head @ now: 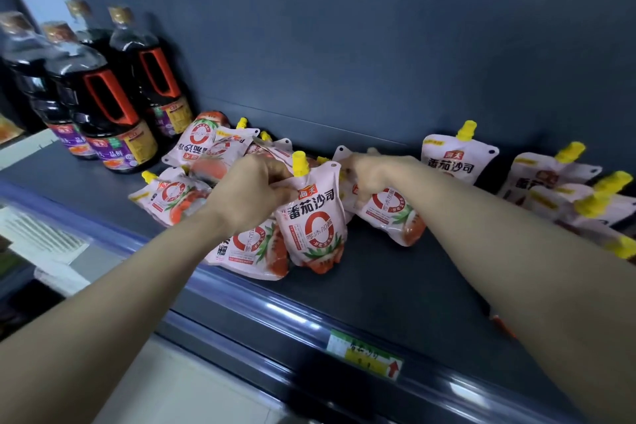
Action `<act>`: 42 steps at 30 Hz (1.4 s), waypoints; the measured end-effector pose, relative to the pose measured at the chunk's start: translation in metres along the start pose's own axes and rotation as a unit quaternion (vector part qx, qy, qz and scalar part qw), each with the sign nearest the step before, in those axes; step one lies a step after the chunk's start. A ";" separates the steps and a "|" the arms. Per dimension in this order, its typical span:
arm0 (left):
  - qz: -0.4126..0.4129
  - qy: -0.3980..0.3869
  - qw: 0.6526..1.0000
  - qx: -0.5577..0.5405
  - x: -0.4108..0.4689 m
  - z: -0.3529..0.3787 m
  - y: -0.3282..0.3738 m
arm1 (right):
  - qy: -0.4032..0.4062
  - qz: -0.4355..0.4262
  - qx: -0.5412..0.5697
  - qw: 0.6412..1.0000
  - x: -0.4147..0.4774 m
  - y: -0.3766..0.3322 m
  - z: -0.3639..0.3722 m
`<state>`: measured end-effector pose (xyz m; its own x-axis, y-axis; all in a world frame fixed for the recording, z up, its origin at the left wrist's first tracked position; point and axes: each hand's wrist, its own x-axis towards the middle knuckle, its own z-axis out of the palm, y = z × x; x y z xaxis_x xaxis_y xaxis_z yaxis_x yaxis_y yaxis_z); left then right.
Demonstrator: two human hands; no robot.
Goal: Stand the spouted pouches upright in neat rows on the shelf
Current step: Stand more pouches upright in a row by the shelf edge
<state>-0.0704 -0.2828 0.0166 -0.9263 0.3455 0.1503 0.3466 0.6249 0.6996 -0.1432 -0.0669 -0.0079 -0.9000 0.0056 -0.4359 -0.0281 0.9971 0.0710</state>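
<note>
We've got the dark shelf (395, 272) with pouches flopped all over it. Our left hand (253, 193) pinches the top corner of an upright pouch (315, 220), just below its yellow spout (300, 163). Our right hand (375, 172) clutches a tilted pouch (392, 213) beside it.

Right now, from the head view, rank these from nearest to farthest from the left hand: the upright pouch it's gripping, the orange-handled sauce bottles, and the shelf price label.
1. Upright pouch: in the left hand, touching.
2. Sauce bottles: far left on the shelf.
3. Price label: front rail, lower right.
</note>
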 end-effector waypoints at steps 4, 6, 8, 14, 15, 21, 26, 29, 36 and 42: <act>0.002 -0.016 1.000 -0.002 -0.001 0.001 0.003 | 0.075 -0.003 0.078 0.994 0.000 -0.003 -0.001; 0.005 -0.022 1.000 -0.005 0.001 0.002 0.004 | 0.112 -0.030 0.059 0.991 -0.007 -0.002 -0.009; 0.014 -0.027 0.999 0.007 0.004 0.005 0.007 | 0.138 -0.040 0.041 0.989 -0.019 0.004 -0.021; 0.047 -0.041 0.998 0.024 0.017 0.024 0.030 | 0.183 -0.010 0.061 0.981 -0.076 0.049 -0.050; 0.049 -0.041 0.998 0.020 0.020 0.028 0.033 | 0.184 -0.002 0.064 0.981 -0.083 0.056 -0.049; 0.055 -0.057 0.997 -0.008 0.027 0.052 0.049 | 0.221 0.033 0.078 0.972 -0.104 0.086 -0.029; 0.059 -0.051 0.997 0.002 0.034 0.067 0.062 | 0.247 0.084 0.081 0.962 -0.114 0.103 -0.020; 0.055 -0.059 0.997 -0.006 0.039 0.075 0.070 | 0.234 0.074 0.105 0.964 -0.118 0.108 -0.020; 0.068 -0.069 0.995 -0.027 0.045 0.097 0.088 | 0.186 0.053 0.111 0.975 -0.135 0.112 -0.028; 0.088 -0.071 0.993 -0.023 0.046 0.113 0.101 | 0.246 0.056 0.165 0.953 -0.156 0.113 -0.036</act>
<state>-0.0614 -0.1242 0.0149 -0.8205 0.5440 0.1758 0.4915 0.5143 0.7028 -0.0217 0.0426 0.1000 -0.9867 0.1581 0.0380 0.1454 0.9627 -0.2283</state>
